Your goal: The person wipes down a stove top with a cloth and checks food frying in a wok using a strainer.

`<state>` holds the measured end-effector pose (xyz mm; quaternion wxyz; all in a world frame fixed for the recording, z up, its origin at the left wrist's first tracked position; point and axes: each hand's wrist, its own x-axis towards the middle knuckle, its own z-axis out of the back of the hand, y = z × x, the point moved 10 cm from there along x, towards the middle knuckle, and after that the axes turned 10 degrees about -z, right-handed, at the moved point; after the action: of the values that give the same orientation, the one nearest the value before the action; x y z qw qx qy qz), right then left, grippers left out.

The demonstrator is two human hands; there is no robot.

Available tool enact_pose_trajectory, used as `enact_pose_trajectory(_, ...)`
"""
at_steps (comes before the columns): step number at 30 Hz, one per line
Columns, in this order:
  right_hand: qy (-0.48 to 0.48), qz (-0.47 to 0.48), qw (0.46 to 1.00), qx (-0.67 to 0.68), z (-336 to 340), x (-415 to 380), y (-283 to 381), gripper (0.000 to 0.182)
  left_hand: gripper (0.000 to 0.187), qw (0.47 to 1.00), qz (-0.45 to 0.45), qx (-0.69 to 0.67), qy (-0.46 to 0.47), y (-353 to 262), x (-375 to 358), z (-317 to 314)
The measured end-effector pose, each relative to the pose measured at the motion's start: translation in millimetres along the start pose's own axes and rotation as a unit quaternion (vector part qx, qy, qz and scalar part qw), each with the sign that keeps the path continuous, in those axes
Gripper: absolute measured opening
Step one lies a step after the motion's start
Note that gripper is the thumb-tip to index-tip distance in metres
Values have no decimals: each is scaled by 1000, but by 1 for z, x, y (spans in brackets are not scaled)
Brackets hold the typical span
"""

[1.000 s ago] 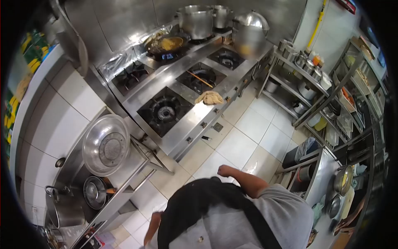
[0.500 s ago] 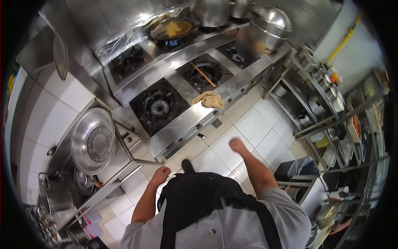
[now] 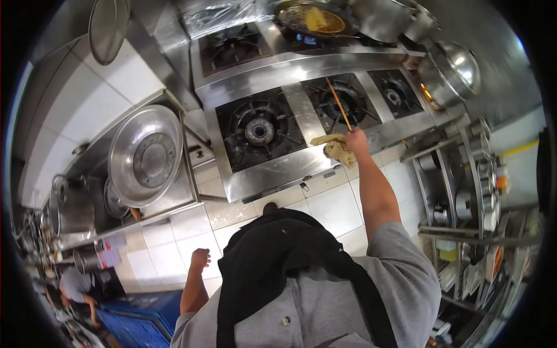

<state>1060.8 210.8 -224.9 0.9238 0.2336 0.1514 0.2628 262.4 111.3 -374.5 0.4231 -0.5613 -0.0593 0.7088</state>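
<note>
My right hand (image 3: 356,141) reaches over the front of the steel stove (image 3: 255,181), its fingers closed at the near end of a thin wooden stick (image 3: 338,104). The stick slants across the middle front burner (image 3: 352,100). Just under and beside this hand, a crumpled beige cloth (image 3: 339,152) drapes over the stove's front edge. My left hand (image 3: 200,258) hangs low over the tiled floor, fingers curled in with nothing visible in them. Another burner (image 3: 259,131) stands bare to the left of the stick.
Behind sits a wok (image 3: 290,20) with yellow food, beside a large steel pot (image 3: 380,20). A domed steamer (image 3: 447,75) has flames at its base. Left, a big steel basin (image 3: 125,156) rests on a table. Shelving (image 3: 452,191) lines the right; a co-worker (image 3: 75,284) bends near blue bins (image 3: 133,316).
My right hand has moved forward from above the floor to the stick and cloth. The view has turned and shifted, bringing the blue bins and co-worker in. My left hand stays low.
</note>
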Motion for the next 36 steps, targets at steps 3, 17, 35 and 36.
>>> enact_pose_trajectory(3,15,2,998,-60,-1,11,16,33,24,995,-37,-77,-55,-11,-30,-18)
enact_pose_trajectory(17,306,5,861,406,-55,-58,113,15,30,993,-117,-8,-23,77,-98,-179)
enact_pose_trajectory(35,688,54,685,234,-189,-448,336,22,24,980,-152,-70,-106,128,-79,-105)
enact_pose_trajectory(36,695,88,689,187,-187,-448,315,25,23,989,-115,-28,-84,139,-84,-107)
